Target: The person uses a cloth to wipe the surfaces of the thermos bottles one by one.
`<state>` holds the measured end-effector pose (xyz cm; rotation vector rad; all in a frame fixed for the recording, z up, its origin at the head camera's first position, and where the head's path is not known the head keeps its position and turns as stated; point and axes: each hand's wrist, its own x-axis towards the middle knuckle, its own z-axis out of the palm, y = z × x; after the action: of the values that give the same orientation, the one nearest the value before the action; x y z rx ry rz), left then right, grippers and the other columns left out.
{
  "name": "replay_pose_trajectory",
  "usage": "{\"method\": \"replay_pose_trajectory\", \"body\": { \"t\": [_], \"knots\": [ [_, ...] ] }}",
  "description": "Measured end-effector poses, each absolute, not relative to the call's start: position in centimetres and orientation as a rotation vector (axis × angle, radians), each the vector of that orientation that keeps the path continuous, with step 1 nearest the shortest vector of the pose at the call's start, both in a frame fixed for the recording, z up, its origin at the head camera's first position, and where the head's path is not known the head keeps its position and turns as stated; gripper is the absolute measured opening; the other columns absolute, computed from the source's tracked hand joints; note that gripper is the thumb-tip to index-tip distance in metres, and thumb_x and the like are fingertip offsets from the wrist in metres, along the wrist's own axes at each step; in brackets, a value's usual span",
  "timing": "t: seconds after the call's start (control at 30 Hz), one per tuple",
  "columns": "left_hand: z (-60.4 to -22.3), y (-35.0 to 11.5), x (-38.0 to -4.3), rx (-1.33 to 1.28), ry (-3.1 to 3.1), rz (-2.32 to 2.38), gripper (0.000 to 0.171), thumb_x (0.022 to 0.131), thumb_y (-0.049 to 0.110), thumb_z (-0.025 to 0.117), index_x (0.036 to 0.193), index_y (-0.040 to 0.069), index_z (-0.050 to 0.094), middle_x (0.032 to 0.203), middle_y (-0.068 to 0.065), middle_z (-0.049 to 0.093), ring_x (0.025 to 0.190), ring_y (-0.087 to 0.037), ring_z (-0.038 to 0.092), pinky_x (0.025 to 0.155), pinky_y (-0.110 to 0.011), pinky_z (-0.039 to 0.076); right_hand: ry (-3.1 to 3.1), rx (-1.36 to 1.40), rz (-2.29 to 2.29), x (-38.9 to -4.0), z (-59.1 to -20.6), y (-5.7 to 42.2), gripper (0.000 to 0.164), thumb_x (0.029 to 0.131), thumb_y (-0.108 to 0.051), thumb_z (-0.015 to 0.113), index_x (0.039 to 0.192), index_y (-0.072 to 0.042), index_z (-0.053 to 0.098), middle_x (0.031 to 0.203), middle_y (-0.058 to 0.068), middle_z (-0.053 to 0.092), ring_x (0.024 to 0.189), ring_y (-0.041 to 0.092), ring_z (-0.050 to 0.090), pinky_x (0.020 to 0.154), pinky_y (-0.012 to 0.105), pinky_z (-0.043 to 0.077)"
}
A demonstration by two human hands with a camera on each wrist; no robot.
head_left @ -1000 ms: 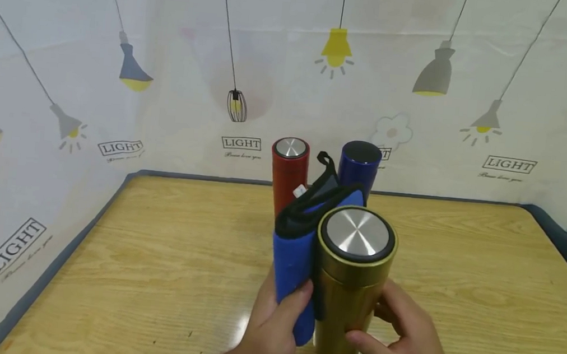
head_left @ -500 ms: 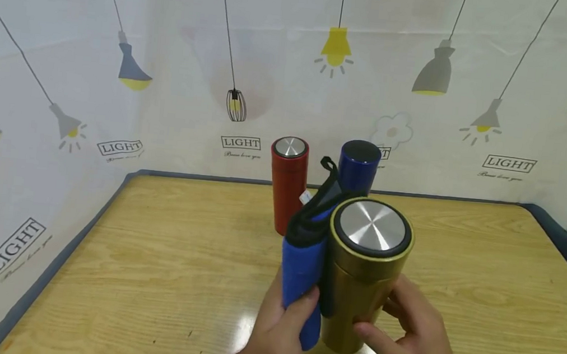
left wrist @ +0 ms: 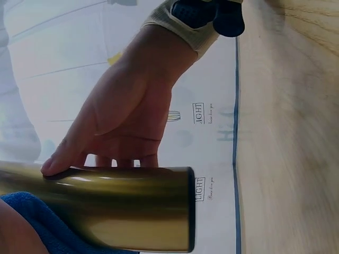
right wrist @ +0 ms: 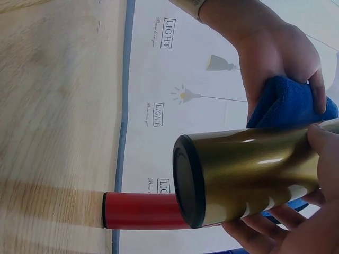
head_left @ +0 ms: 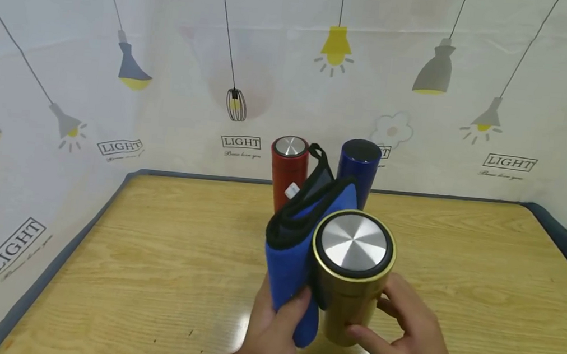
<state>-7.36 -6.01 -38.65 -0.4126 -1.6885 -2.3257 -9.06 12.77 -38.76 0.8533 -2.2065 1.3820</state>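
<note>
A gold thermos flask (head_left: 351, 295) with a black-ringed, brushed silver lid is held off the table in front of me. My right hand (head_left: 413, 334) grips its right side, thumb on the near side and fingers behind. Against the flask's left side, my left hand (head_left: 273, 325) holds a folded blue cloth (head_left: 285, 267) with black edging, its thumb over the near fold. In the right wrist view the flask's black base (right wrist: 189, 182) hangs clear of the tabletop, and the cloth (right wrist: 288, 103) touches the flask's side. Left fingers behind the cloth are mostly hidden.
Behind the cloth stand a red thermos flask (head_left: 288, 169) with a silver lid and a dark blue one (head_left: 359, 164), both upright and partly covered. The wooden table (head_left: 165, 256) meets a curtain (head_left: 181, 78) printed with lamps at the back and sides.
Over the last half second, the flask's lid and the cloth have shifted left and the lid tips more toward me. Before that they swung right. Both hands keep their holds.
</note>
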Motion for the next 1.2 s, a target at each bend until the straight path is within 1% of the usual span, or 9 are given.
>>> {"method": "replay_pose_trajectory", "body": {
  "t": [0.17,0.3,0.4,0.47,0.63,0.77,0.9,1.07,1.2],
  "knots": [
    [-38.4,-6.0,-7.0,-0.446,-1.823,-2.345,0.051,0.099,0.004,0.042,0.150,-0.002,0.035,0.145,-0.022,0.051,0.131,-0.009,0.049,0.113,-0.023,0.036,-2.094,0.834,1.452,-9.3,-39.3,12.8,0.074,0.061,0.004,0.089,0.129,0.003,0.059,0.128,-0.007,0.061,0.116,0.001,0.057,0.090,0.009,0.049],
    [-38.1,-5.9,-6.9,-0.596,-1.845,-2.294,0.055,0.098,0.001,0.041,0.152,-0.003,0.032,0.147,-0.025,0.048,0.135,-0.009,0.047,0.115,-0.023,0.034,-1.883,0.911,1.625,-9.6,-39.5,12.9,0.057,0.072,0.000,0.086,0.120,0.012,0.059,0.122,-0.003,0.064,0.108,0.004,0.062,0.092,0.012,0.050],
    [-37.8,-5.7,-6.9,-0.734,-1.806,-2.225,0.058,0.096,-0.006,0.039,0.152,-0.003,0.030,0.148,-0.028,0.046,0.137,-0.013,0.046,0.117,-0.025,0.033,-1.747,0.970,1.699,-9.9,-39.5,12.9,0.052,0.078,-0.005,0.083,0.116,0.018,0.057,0.121,0.002,0.065,0.106,0.007,0.063,0.092,0.014,0.050],
    [-37.7,-5.6,-6.9,-0.765,-1.803,-2.217,0.058,0.095,-0.006,0.038,0.153,-0.002,0.029,0.148,-0.028,0.045,0.139,-0.015,0.045,0.118,-0.026,0.033,-1.799,0.932,1.683,-9.7,-39.4,13.0,0.054,0.075,-0.003,0.085,0.118,0.015,0.058,0.121,-0.001,0.065,0.105,0.006,0.062,0.091,0.013,0.050],
    [-37.5,-5.7,-6.7,-0.523,-1.896,-2.404,0.056,0.101,0.011,0.041,0.155,0.005,0.027,0.149,-0.021,0.045,0.135,-0.017,0.045,0.112,-0.022,0.035,-2.091,0.780,1.534,-9.2,-38.6,13.2,0.073,0.062,0.006,0.087,0.129,0.002,0.059,0.126,-0.007,0.063,0.112,0.001,0.059,0.085,0.013,0.052],
    [-36.9,-5.8,-6.9,-0.482,-1.878,-2.491,0.053,0.103,0.014,0.040,0.154,0.007,0.026,0.147,-0.021,0.045,0.134,-0.022,0.045,0.113,-0.025,0.036,-2.278,0.716,1.407,-9.0,-37.8,13.1,0.072,0.067,0.003,0.086,0.132,-0.009,0.059,0.127,-0.007,0.062,0.117,0.000,0.058,0.081,0.020,0.056],
    [-36.4,-5.8,-6.9,-0.498,-1.870,-2.505,0.051,0.103,0.013,0.043,0.151,0.006,0.029,0.144,-0.023,0.047,0.132,-0.017,0.049,0.112,-0.024,0.037,-2.352,0.697,1.357,-8.9,-37.4,13.0,0.067,0.072,0.001,0.084,0.132,-0.014,0.059,0.124,-0.004,0.062,0.112,0.001,0.059,0.077,0.028,0.058],
    [-36.4,-5.5,-7.0,-0.636,-1.807,-2.446,0.044,0.104,0.009,0.042,0.144,-0.003,0.030,0.136,-0.031,0.049,0.124,-0.017,0.055,0.110,-0.027,0.042,-2.364,0.722,1.325,-8.9,-37.7,12.9,0.068,0.074,0.000,0.083,0.135,-0.014,0.056,0.125,-0.003,0.060,0.115,0.000,0.057,0.080,0.027,0.058],
    [-36.7,-5.3,-7.3,-0.723,-1.774,-2.400,0.041,0.104,0.007,0.041,0.144,-0.002,0.030,0.133,-0.031,0.052,0.121,-0.015,0.058,0.108,-0.030,0.045,-2.358,0.747,1.302,-8.9,-38.0,13.0,0.066,0.075,0.001,0.082,0.134,-0.012,0.056,0.126,-0.002,0.059,0.118,-0.001,0.054,0.085,0.024,0.057]
  ]
}}
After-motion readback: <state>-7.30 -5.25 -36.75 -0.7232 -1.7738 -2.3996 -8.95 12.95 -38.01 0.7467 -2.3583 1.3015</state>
